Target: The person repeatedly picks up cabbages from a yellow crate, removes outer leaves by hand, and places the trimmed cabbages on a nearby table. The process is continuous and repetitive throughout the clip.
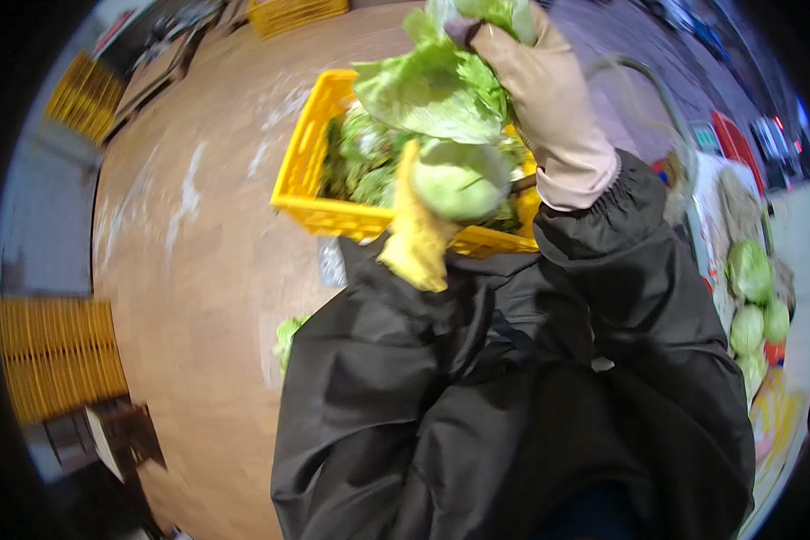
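My right hand (pixel 547 101), in a beige glove with a dark fingertip, is raised at the top and grips loose green lettuce leaves (pixel 432 94). Below these leaves is a pale green lettuce head (pixel 459 182), blurred. Along its left side lies my left hand (pixel 415 229) in a yellow glove, seen edge-on and smeared by motion; it appears to hold the head, though most fingers are hidden. Both hands are above a yellow plastic crate (pixel 351 219) with lettuce leaves and trimmings (pixel 371 155) in it. Dark waterproof clothing covers my arms and lap.
At the right, several lettuce heads (pixel 749 270) lie beside a curved metal tube (pixel 678 121). Stacked yellow crates (pixel 61 358) stand at the left. Wet streaks mark the brown floor (pixel 196 283). A leaf (pixel 289 337) and clear plastic (pixel 331 262) lie by my legs.
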Available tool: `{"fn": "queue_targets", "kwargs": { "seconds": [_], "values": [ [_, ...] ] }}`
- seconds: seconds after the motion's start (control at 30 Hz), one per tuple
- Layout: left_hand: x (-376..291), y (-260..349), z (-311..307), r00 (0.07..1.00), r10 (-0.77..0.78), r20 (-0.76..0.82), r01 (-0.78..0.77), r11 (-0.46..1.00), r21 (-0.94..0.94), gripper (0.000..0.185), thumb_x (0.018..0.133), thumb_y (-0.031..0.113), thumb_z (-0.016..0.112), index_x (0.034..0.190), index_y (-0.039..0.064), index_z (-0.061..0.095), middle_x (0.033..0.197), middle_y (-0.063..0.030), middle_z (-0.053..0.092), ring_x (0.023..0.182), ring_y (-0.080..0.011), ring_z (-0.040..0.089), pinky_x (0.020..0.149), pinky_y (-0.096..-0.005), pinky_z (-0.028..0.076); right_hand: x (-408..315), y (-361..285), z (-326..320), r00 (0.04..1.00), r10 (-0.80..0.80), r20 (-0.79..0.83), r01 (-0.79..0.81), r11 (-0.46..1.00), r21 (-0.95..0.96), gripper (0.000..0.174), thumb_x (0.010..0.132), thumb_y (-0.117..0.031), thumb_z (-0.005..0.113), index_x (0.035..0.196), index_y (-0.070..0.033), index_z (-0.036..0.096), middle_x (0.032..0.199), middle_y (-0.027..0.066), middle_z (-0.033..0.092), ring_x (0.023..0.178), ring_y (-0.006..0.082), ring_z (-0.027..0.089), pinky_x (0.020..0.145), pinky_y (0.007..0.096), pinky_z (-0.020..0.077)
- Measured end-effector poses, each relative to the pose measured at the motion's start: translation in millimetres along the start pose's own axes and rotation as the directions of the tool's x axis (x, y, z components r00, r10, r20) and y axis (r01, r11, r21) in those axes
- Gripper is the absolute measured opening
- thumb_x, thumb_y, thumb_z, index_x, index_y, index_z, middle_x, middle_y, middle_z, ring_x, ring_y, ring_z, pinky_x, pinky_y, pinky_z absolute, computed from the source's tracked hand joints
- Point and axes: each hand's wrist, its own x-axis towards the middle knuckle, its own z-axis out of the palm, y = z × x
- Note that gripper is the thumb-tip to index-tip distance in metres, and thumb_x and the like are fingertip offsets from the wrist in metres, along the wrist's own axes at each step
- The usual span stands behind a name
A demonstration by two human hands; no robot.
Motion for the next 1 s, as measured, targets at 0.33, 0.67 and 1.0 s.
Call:
{"fn": "queue_targets", "kwargs": {
  "seconds": [0.33, 0.67, 1.0],
  "values": [
    [-36.6, -11.9, -7.7, 0.927, 0.362, -0.099, -0.367, 0.930, -0.038, 0.066, 0.091, 0.063, 0.055, 0.127, 0.008, 0.060, 0.124, -0.0140, 0.065, 0.113, -0.0319, 0.064, 0.100, -0.0524, 0.051, -47.5, 29.3, 238.5, 0.699, 0.225, 0.679, 0.053, 0.930, -0.363, 0.039, 0.086, 0.004, 0.057, 0.124, -0.005, 0.062, 0.104, 0.0083, 0.071, 0.084, 0.0156, 0.068, 0.076, 0.0284, 0.0557],
    [-53.9, -7.9, -9.8, 0.881, 0.455, -0.131, -0.456, 0.890, 0.019, 0.067, 0.090, 0.064, 0.054, 0.129, 0.009, 0.060, 0.125, -0.0136, 0.065, 0.114, -0.0326, 0.063, 0.100, -0.0536, 0.051, -117.6, 75.8, 343.6, 0.070, 0.490, 0.869, 0.498, 0.737, -0.456, 0.051, 0.088, -0.018, 0.071, 0.136, -0.012, 0.054, 0.130, 0.0157, 0.060, 0.112, 0.0365, 0.063, 0.094, 0.0410, 0.0524],
    [-58.0, -16.5, -3.5, 0.867, 0.480, -0.131, -0.475, 0.877, 0.069, 0.069, 0.090, 0.065, 0.052, 0.132, 0.010, 0.059, 0.126, -0.0132, 0.064, 0.115, -0.0333, 0.063, 0.099, -0.0549, 0.051, -91.9, 30.9, 308.8, 0.477, 0.205, 0.855, 0.259, 0.897, -0.359, 0.026, 0.102, -0.024, 0.058, 0.116, -0.005, 0.068, 0.097, 0.0127, 0.071, 0.091, 0.0221, 0.069, 0.082, 0.0344, 0.0552]
  ]
}}
